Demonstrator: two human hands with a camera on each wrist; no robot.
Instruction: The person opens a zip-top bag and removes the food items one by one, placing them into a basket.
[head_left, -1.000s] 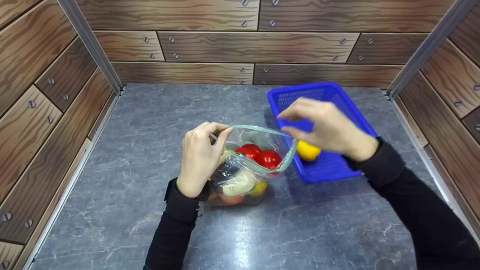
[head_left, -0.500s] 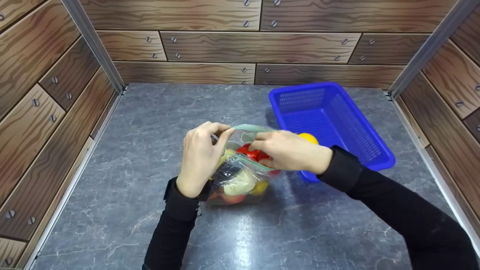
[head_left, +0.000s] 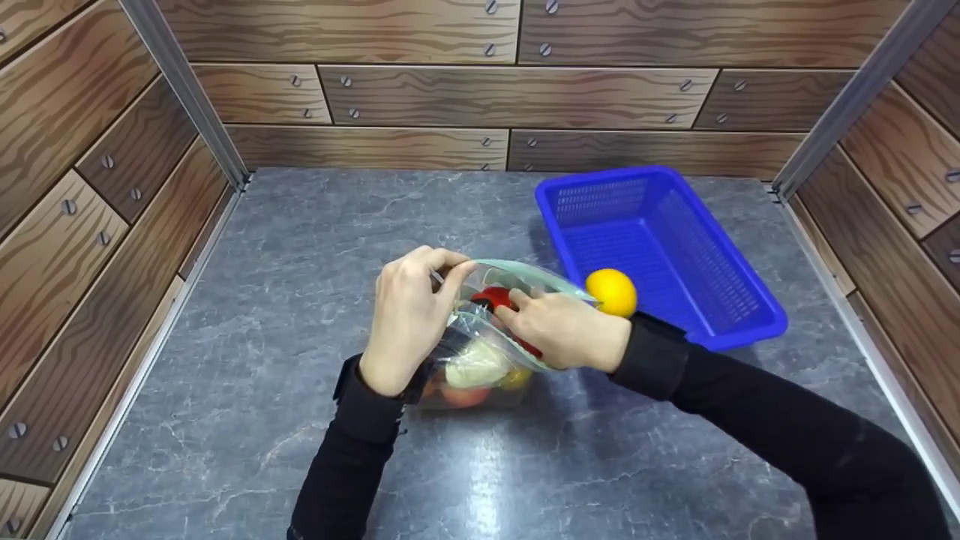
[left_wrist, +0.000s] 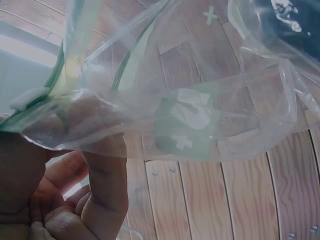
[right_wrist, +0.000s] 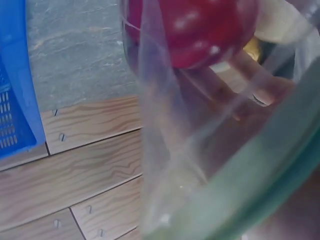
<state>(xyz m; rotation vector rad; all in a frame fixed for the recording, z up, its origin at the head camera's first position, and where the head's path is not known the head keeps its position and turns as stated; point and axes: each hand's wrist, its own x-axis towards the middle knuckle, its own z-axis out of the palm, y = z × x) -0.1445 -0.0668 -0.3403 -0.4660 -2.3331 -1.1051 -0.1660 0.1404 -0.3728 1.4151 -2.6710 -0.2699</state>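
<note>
A clear zip bag (head_left: 510,390) with a pale green zip edge stands on the table, its mouth spread. My left hand (head_left: 411,311) pinches the left end of that mouth between thumb and fingers; in the left wrist view the plastic lies across the fingers. Inside the bag mouth is my right hand (head_left: 559,326), its fingers touching a red tomato (head_left: 493,297). Another view of tomato (right_wrist: 195,30) in the right wrist frame shows fairly straight fingers (right_wrist: 250,67) beneath it. A whitish vegetable (head_left: 477,364), a yellow item and an orange-red item show through the bag.
A blue plastic basket (head_left: 750,296) stands right of the bag, with a yellow lemon-like fruit (head_left: 611,292) at its near left side. Wood-patterned walls (head_left: 420,97) enclose the grey marbled table (head_left: 315,225) at the back and both sides.
My right hand has moved from above the basket's left side down and left into the bag, onto the tomatoes. The left hand keeps its hold on the bag, shifted slightly right.
</note>
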